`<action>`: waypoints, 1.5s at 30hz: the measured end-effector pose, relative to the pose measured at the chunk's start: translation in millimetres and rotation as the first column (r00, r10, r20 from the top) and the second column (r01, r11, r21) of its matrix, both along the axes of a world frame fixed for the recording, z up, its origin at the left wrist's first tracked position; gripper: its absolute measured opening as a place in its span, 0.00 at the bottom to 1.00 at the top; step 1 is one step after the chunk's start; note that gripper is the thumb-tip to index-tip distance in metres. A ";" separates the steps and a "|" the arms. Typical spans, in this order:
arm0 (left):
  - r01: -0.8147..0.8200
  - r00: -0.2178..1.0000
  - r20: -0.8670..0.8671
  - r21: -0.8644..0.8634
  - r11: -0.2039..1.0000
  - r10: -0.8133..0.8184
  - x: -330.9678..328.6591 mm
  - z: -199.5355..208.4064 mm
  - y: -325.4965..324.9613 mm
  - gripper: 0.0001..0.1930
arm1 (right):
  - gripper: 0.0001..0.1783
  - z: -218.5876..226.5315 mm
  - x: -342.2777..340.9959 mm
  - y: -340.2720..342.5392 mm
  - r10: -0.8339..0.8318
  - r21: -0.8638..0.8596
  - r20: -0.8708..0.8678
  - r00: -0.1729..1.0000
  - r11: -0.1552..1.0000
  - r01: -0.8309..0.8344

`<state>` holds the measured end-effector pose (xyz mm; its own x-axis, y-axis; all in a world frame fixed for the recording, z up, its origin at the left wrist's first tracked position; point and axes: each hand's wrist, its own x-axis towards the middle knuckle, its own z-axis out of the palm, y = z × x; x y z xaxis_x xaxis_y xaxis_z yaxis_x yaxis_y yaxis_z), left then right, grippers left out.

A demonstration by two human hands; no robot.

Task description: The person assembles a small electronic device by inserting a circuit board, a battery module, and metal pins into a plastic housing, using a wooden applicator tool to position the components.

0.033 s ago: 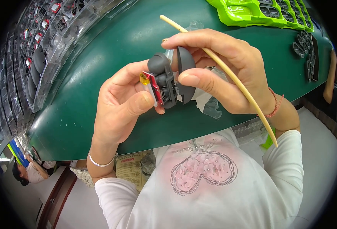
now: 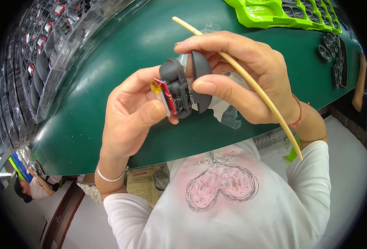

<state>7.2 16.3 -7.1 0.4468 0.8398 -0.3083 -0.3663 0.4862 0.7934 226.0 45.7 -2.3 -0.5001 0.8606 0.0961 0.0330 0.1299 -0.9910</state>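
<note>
Between its thumb and fingers, my left hand (image 2: 129, 112) grips a small dark-grey electronic unit (image 2: 183, 97) with rounded lobes. A red circuit board (image 2: 169, 97) stands along its left side, with a bit of yellow tape (image 2: 156, 86) on top. My right hand (image 2: 254, 74) pinches a curved dark-grey shell (image 2: 201, 70) beside the unit; a gap shows between them, and I cannot tell whether they touch lower down. A long pale wooden stick (image 2: 260, 92) also lies in the right hand, under the index finger and across the palm, its thin end past the wrist.
Stacked clear plastic trays (image 2: 46, 89) of similar parts fill the left side of the green table (image 2: 83, 137). A bright green tray (image 2: 254, 20) holds dark parts at the far right, with loose black rings (image 2: 325, 54) near it. Crumpled clear plastic (image 2: 230, 118) lies below my right hand. Other people sit nearby.
</note>
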 end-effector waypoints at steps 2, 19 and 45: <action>0.009 1.000 -0.011 0.002 1.000 -0.009 -0.5 -0.5 0.9 0.27 | 0.18 -0.6 1.0 1.4 -0.003 0.039 0.023 1.000 0.999 0.002; -0.128 0.991 -0.060 -0.076 0.989 0.123 11.5 3.4 -2.6 0.23 | 0.19 -12.1 -0.9 0.0 -0.044 0.226 -0.052 0.998 0.973 0.055; 0.245 0.791 -0.557 0.667 0.703 0.253 9.8 12.1 -4.2 0.40 | 0.13 -7.9 -7.0 -8.3 0.034 -0.127 -0.142 0.989 0.990 -0.052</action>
